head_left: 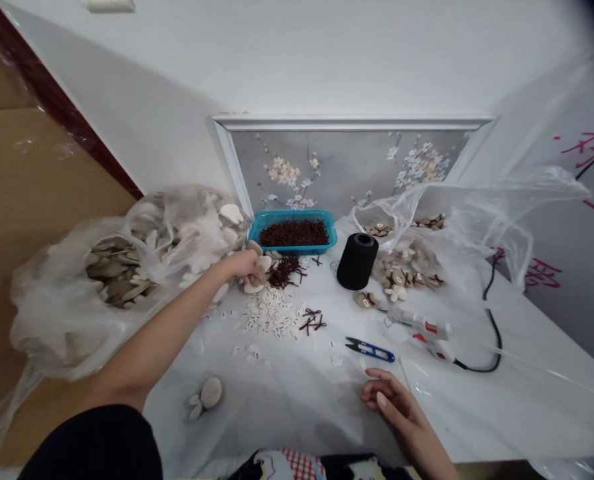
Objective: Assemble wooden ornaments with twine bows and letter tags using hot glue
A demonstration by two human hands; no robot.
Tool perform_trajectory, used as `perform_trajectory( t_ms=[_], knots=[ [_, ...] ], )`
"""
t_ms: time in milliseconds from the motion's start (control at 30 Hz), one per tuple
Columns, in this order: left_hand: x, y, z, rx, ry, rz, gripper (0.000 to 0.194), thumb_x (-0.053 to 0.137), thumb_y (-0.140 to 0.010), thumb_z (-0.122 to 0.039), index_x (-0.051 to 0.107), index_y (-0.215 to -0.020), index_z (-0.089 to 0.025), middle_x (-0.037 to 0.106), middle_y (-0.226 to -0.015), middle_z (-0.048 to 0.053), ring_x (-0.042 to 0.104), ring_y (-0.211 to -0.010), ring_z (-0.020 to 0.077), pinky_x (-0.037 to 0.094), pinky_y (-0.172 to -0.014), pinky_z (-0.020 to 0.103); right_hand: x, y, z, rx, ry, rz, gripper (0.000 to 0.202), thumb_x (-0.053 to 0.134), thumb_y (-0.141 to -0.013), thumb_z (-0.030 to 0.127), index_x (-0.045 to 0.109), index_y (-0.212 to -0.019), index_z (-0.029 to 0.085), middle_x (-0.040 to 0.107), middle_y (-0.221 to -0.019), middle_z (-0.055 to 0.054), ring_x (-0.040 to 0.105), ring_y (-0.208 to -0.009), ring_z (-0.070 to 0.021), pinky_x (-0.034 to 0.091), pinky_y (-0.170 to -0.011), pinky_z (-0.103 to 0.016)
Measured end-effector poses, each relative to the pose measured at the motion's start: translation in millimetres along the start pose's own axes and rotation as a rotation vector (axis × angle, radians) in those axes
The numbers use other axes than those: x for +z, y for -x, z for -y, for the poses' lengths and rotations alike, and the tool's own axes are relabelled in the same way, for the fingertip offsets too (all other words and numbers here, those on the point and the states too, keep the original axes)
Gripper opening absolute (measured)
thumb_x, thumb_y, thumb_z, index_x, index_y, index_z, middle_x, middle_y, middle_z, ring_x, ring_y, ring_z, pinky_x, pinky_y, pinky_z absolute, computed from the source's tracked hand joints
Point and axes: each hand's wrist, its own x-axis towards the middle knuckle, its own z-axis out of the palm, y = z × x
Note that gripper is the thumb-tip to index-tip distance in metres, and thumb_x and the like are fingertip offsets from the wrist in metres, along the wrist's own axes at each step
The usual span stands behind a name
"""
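- Head view, left side: the left hand [248,265] reaches across the desk [287,413] to a few beige flat pieces [263,264], its fingers bent down over them. The grip is partly hidden, so I cannot tell how far it is closed or whether it has hold of one.
- Head view, right side: the right hand [394,405] is near the front edge, fingers loosely curled and apart, its grip holding nothing.
- The beige pieces lie just in front of a blue basket [335,233] filled with dark brown bows [294,233]; beside them is a small heap of loose bows [284,272].
- Nearer the person spreads a pile of small white tags [275,313], with a few bows to its right.
- A beige rabbit-like piece [211,392] lies apart at the front left.
- At the left, a clear plastic bag [51,300] holds many more beige pieces.
- Right of the basket stands a black thread cone [357,263]; beyond it, pieces with bows and tags [407,277] lie by another plastic bag [477,210].
- Blue-handled snips [371,349] lie beyond the right hand, near a white and red glue gun [431,327] with a black cable [497,337].
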Motion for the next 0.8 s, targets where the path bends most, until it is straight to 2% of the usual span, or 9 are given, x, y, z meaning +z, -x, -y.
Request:
perform_trajectory(
  t_ms=[133, 267, 333, 400, 467, 533, 600, 700, 800],
  knots=[
    [-9.8, 23.0, -2.0, 0.047, 0.035, 0.045, 0.016, 0.066, -0.071, -0.026, 0.068, -0.072, -0.009, 0.069, -0.070, 0.008, 0.061, -0.060, 0.0150, 0.043, -0.049, 0.021, 0.9, -1.5, 2.1, -0.005, -0.024, 0.006, 0.040, 0.067, -0.078, 0.049, 0.063, -0.110, 0.025, 0.066, -0.088, -0.006, 0.062, -0.085, -0.0222, 0.049, -0.081, -0.037],
    [-6.7, 56.8, -9.3, 0.142, 0.083, 0.080, 0.026, 0.062, -0.074, -0.032, 0.070, -0.092, -0.015, 0.071, -0.091, 0.008, 0.065, -0.073, 0.0176, 0.047, -0.056, 0.022, 0.1, -2.5, 2.9, 0.010, -0.005, 0.021, 0.040, 0.067, -0.079, 0.048, 0.062, -0.110, 0.024, 0.065, -0.089, -0.007, 0.061, -0.087, -0.0223, 0.048, -0.081, -0.037],
    [7.5, 78.4, -14.3, 0.223, 0.192, 0.170, 0.041, 0.057, -0.080, -0.040, 0.062, -0.115, -0.019, 0.070, -0.103, 0.008, 0.067, -0.077, 0.0174, 0.050, -0.060, 0.023, 0.7, -3.4, 4.7, 0.022, -0.028, 0.023, 0.040, 0.069, -0.078, 0.048, 0.063, -0.109, 0.023, 0.065, -0.089, -0.007, 0.061, -0.088, -0.0223, 0.048, -0.081, -0.036],
    [29.5, 100.4, -17.1, 0.303, 0.253, 0.295, 0.045, 0.053, -0.083, -0.048, 0.059, -0.120, -0.022, 0.070, -0.100, 0.008, 0.068, -0.078, 0.0183, 0.051, -0.062, 0.025, 2.7, -5.2, 8.6, 0.037, -0.122, 0.013, 0.043, 0.069, -0.076, 0.051, 0.063, -0.108, 0.023, 0.065, -0.090, -0.007, 0.062, -0.088, -0.0216, 0.047, -0.079, -0.034],
    [53.6, 120.2, -15.1, 0.355, 0.097, 0.146, 0.043, 0.051, -0.085, -0.052, 0.063, -0.113, -0.022, 0.071, -0.095, 0.007, 0.067, -0.082, 0.0198, 0.050, -0.069, 0.028, 6.1, -7.8, 14.9, 0.055, -0.277, 0.008, 0.050, 0.067, -0.074, 0.059, 0.063, -0.107, 0.021, 0.065, -0.089, -0.008, 0.062, -0.081, -0.0198, 0.047, -0.073, -0.031],
    [72.7, 136.2, -6.8, 0.342, -0.003, 0.032, 0.042, 0.052, -0.085, -0.054, 0.063, -0.112, -0.023, 0.069, -0.107, 0.007, 0.065, -0.090, 0.0215, 0.049, -0.078, 0.030, 10.9, -10.6, 22.8, 0.075, -0.420, 0.030, 0.057, 0.061, -0.073, 0.068, 0.063, -0.104, 0.020, 0.061, -0.073, -0.004, 0.056, -0.060, -0.0133, 0.043, -0.057, -0.026],
    [82.5, 148.9, 7.7, 0.286, 0.041, 0.010, 0.041, 0.050, -0.086, -0.053, 0.062, -0.113, -0.025, 0.067, -0.112, 0.005, 0.064, -0.091, 0.0206, 0.048, -0.077, 0.029, 17.2, -13.6, 30.0, 0.102, -0.489, 0.080, 0.055, 0.053, -0.077, 0.071, 0.062, -0.097, 0.020, 0.044, -0.052, 0.005, 0.032, -0.038, -0.0056, 0.028, -0.040, -0.020],
    [82.2, 166.4, 37.0, 0.162, 0.166, -0.016, 0.041, 0.046, -0.088, -0.053, 0.060, -0.114, -0.024, 0.066, -0.110, 0.005, 0.062, -0.091, 0.0192, 0.048, -0.074, 0.027, 31.1, -19.5, 35.0, 0.154, -0.472, 0.165, 0.051, 0.048, -0.081, 0.070, 0.059, -0.085, 0.020, 0.019, -0.044, 0.012, 0.004, -0.035, -0.0031, 0.008, -0.036, -0.019],
    [78.5, 186.1, 64.2, 0.072, 0.150, -0.009, 0.042, 0.050, -0.085, -0.054, 0.059, -0.113, -0.024, 0.064, -0.112, 0.006, 0.060, -0.094, 0.0200, 0.047, -0.079, 0.029, 50.8, -26.7, 32.6, 0.185, -0.377, 0.234, 0.055, 0.049, -0.078, 0.074, 0.056, -0.076, 0.019, 0.013, -0.047, 0.012, 0.003, -0.040, -0.0044, 0.007, -0.039, -0.020]
  ],
)
